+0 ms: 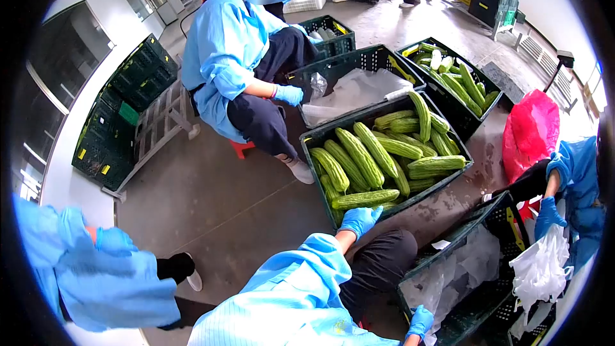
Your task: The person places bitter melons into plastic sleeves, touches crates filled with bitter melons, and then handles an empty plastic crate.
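Head view: gourd [364, 199] by left hand [360, 220] lies crosswise.

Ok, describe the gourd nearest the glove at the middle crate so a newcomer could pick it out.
Find the dark crate heaped with ridged green gourds mid-view. At its near edge, just above a blue-gloved hand in the picture, is the gourd. It lies almost level across the view, while the long ones directly behind it slant up to the left.

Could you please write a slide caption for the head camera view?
A blue-gloved hand at the edge of a dark crate of long, ridged green vegetables, with blue-coated workers around.
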A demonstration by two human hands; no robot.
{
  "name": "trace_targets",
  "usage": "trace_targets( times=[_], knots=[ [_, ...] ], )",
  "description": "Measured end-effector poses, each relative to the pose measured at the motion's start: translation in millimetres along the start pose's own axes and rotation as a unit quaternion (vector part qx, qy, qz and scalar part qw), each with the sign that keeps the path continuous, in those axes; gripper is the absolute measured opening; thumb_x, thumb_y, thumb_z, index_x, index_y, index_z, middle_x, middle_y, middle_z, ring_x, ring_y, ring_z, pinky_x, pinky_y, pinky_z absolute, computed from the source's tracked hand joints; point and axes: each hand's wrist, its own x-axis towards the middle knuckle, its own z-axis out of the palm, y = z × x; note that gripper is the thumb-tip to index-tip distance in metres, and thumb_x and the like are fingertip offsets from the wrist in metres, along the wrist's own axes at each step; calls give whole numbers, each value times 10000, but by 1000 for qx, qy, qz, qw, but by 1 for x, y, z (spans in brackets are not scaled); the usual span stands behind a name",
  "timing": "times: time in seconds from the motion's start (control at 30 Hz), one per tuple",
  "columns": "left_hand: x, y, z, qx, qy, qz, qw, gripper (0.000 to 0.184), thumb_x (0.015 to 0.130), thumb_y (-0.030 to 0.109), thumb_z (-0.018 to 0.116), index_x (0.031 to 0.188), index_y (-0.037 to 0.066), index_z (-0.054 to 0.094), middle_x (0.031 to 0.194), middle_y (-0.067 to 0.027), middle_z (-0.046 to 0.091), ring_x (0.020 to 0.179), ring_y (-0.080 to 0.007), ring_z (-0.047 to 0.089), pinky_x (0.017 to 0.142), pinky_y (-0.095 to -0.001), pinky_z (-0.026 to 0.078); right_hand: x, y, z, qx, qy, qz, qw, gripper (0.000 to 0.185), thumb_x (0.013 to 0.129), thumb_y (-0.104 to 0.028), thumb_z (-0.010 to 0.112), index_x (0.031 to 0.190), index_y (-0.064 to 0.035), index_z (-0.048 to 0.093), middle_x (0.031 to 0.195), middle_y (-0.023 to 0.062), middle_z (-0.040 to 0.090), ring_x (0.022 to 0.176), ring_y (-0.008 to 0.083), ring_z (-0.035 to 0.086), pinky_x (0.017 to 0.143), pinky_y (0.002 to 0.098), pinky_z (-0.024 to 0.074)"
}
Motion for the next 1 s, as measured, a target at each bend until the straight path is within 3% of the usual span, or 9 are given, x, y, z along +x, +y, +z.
trace_targets(
  times=[0.17, 0.37, 0.57, 0.6, 0.63, 0.7, 0.8, 0.9, 1.0],
  knots=[
    [-3, 4, -9, 23, 7, 14, 1000, 620, 1004, 486, 279, 813, 90, 716, 732, -167, 684, 690, -364, 669, 637, -494, 519, -1, -2, -2, -12, 1, -5, 1000, 451, 939, -344, 455, 765, -54, 754, 706, 169, 684, 636, 332, 657, 635, 451, 498],
    [-1, -1, -1, 54, 16, 43, 997, 636, 1001, 503, 267, 838, 80, 714, 777, -170, 693, 704, -365, 673, 651, -491, 524, -8, -16, -10, 36, 33, 27, 998, 437, 934, -346, 487, 776, -30, 745, 700, 168, 685, 625, 329, 654, 619, 444, 492],
    [-1, 4, -6, 35, 2, 10, 999, 619, 1004, 492, 271, 858, 80, 709, 785, -164, 693, 713, -357, 679, 630, -489, 526, -18, -36, -25, 66, 80, 52, 993, 420, 933, -320, 489, 776, -34, 753, 716, 161, 693, 647, 304, 663, 631, 427, 495],
    [1, 0, 4, 44, 30, 26, 998, 684, 998, 514, 257, 767, 67, 721, 766, -172, 693, 721, -352, 677, 663, -477, 525, -20, -46, -31, 67, 73, 55, 994, 422, 936, -310, 477, 774, -40, 759, 731, 161, 696, 663, 297, 669, 642, 425, 498],
    [-6, 11, -15, 37, 13, -1, 999, 688, 999, 509, 252, 757, 66, 720, 764, -172, 692, 730, -355, 677, 676, -480, 523, 0, 1, 8, -27, 102, -69, 992, 427, 941, -310, 474, 775, -37, 757, 713, 147, 695, 652, 298, 670, 640, 430, 499],
    [-4, 11, -15, 27, 0, -15, 1000, 691, 997, 511, 255, 744, 66, 719, 767, -175, 692, 726, -360, 675, 669, -484, 523, 3, -3, 3, -87, 72, -12, 994, 442, 942, -312, 476, 740, -30, 750, 675, 133, 688, 616, 299, 663, 623, 426, 498],
    [-2, 9, -15, -3, -27, -30, 999, 713, 987, 537, 246, 783, 51, 726, 813, -185, 696, 791, -369, 672, 737, -482, 514, 4, -1, 6, -57, 84, -28, 994, 486, 955, -333, 469, 695, -22, 737, 634, 124, 679, 569, 287, 650, 600, 419, 494],
    [-1, 10, -23, -41, -91, -53, 994, 737, 978, 563, 225, 880, 32, 726, 938, -207, 692, 928, -375, 652, 847, -472, 482, -14, -15, -15, -95, 116, -112, 982, 381, 952, -271, 466, 633, -109, 596, 562, 94, 602, 482, 276, 580, 434, 434, 428],
    [5, 7, -22, -59, -122, -58, 989, 747, 971, 582, 218, 930, 33, 724, 1001, -218, 681, 978, -383, 637, 888, -465, 464, -8, -8, -8, -125, 144, -168, 967, 476, 965, -335, 433, 581, -100, 588, 565, 108, 614, 480, 302, 579, 444, 445, 431]
  ],
)
